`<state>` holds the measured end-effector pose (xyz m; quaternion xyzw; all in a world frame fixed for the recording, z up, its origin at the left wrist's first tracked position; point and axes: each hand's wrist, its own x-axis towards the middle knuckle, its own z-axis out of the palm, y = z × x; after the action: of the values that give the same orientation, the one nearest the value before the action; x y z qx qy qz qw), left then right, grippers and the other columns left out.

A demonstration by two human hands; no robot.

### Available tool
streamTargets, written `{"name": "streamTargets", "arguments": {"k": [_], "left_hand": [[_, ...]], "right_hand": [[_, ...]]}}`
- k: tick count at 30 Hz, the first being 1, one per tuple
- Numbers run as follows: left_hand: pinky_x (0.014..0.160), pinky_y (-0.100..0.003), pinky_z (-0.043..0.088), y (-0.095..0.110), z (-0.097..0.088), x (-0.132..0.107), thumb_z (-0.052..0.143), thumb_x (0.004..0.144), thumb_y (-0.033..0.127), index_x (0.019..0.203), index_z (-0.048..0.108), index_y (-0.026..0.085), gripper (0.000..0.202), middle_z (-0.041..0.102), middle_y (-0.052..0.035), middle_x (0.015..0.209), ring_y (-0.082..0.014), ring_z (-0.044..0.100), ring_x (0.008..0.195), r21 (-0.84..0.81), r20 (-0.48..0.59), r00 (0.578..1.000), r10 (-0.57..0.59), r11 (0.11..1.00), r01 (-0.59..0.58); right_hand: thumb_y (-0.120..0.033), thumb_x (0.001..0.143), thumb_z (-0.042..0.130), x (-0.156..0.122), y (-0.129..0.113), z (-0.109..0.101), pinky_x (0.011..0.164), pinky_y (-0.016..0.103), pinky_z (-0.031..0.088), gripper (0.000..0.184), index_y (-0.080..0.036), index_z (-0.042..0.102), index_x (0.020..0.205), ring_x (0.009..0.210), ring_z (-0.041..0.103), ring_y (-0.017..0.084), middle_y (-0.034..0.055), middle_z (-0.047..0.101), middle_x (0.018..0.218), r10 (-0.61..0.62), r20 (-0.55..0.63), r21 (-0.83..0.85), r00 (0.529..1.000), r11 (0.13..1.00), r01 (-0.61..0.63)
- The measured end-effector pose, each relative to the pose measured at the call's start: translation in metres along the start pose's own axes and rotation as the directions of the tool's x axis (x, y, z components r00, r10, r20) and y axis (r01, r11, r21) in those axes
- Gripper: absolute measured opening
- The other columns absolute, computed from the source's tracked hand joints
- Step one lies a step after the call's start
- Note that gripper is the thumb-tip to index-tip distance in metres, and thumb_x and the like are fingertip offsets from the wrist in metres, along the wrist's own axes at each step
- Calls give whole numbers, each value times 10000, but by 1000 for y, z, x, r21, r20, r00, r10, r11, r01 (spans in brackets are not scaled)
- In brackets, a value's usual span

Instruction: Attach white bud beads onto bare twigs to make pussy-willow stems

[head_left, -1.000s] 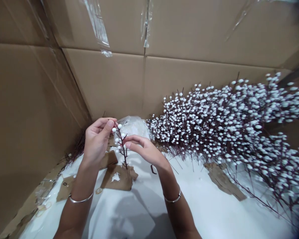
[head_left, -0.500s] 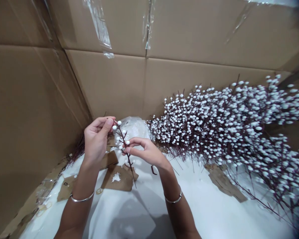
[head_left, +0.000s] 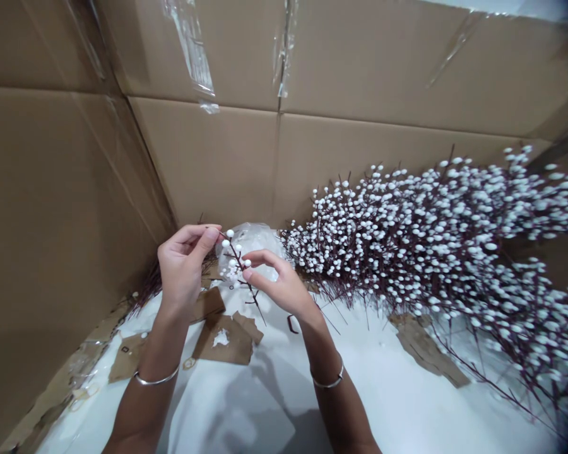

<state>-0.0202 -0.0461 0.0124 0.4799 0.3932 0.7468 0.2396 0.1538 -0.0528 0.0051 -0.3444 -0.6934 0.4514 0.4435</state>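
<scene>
While the left hand (head_left: 184, 268) pinches the top of a thin berry sprig (head_left: 239, 260) between thumb and forefinger, the right hand (head_left: 277, 287) curves around the stem lower down, its thumb and fingers slightly apart; whether they touch the stem, I cannot tell. The sprig has a dark red stem set with round white berries. It slants across the space between the hands, its lower end pointing down and to the right, in front of a crumpled clear plastic bag (head_left: 250, 243). Torn kraft cardboard scraps (head_left: 222, 340) lie below it on a white sheet (head_left: 246, 403). A silver bangle (head_left: 156, 377) circles the left wrist, and another (head_left: 327, 382) circles the right. A large heap of matching white berry sprays (head_left: 430, 239) lies to the right of the hands, against the wall of a big cardboard box (head_left: 208, 164), with clear tape (head_left: 192, 50) stuck high on the cardboard
</scene>
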Motion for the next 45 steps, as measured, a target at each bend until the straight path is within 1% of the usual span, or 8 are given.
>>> {"name": "streamTargets", "arguments": {"k": [17,23,26,29,32,34,40,45], "left_hand": [[701,-236,524,7,11,-13,752,775,275,806,740,181,100,733,-16,775,-128,669,729,148,-1,991,136,980,-134],[720,-243,480,-10,7,-1,509,941,424,964,714,165,331,726,-59,858,-138,639,776,226,192,981,7,973,-51],[687,-246,459,-31,10,1,532,918,435,864,712,173,323,725,-46,835,-160,635,774,401,482,859,-173,915,-40],[680,-255,450,-60,22,-10,533,908,400,860,707,181,284,734,-35,825,-178,644,763,522,724,599,-342,839,-152],[732,-255,452,-92,40,-32,495,916,313,904,701,198,236,740,-34,891,-181,657,812,581,785,457,-419,755,-305],[736,-266,448,-112,52,-50,548,872,268,881,707,204,172,738,-45,882,-203,660,824,592,791,423,-442,727,-347],[657,-264,433,-138,72,-66,613,811,245,821,715,214,108,731,-53,826,-220,664,770,623,772,446,-453,681,-385],[745,-278,427,-136,54,-23,357,969,401,991,666,189,376,720,-74,938,-208,637,839,723,624,697,-353,599,-344]], "right_hand": [[-286,864,657,1,8,8,900,390,446,64,-240,702,858,937,637,204,23,732,937,-265,-255,-243,930,949,203],[-309,881,622,1,7,-7,881,370,454,119,-228,693,829,914,639,199,29,718,914,-247,-372,-165,895,966,198],[-303,903,579,-2,4,-19,883,352,468,114,-227,644,850,902,649,183,21,714,887,-239,-459,-63,856,969,237],[-301,903,570,-4,0,-29,888,351,471,80,-228,603,894,893,654,175,20,721,875,-226,-545,-12,807,965,262],[-305,897,575,-7,-2,-37,890,354,466,79,-228,589,904,900,654,175,24,727,891,-225,-591,1,774,960,280],[-313,890,581,-9,-3,-41,879,354,469,83,-231,587,897,904,652,178,26,726,900,-218,-601,11,769,960,281],[-326,877,571,-15,-8,-51,898,380,467,78,-248,569,883,950,651,198,31,716,927,-168,-598,29,784,973,230],[-333,886,543,-17,-9,-57,939,402,460,91,-246,565,901,960,657,202,31,719,937,-158,-590,-1,791,981,195]]}}
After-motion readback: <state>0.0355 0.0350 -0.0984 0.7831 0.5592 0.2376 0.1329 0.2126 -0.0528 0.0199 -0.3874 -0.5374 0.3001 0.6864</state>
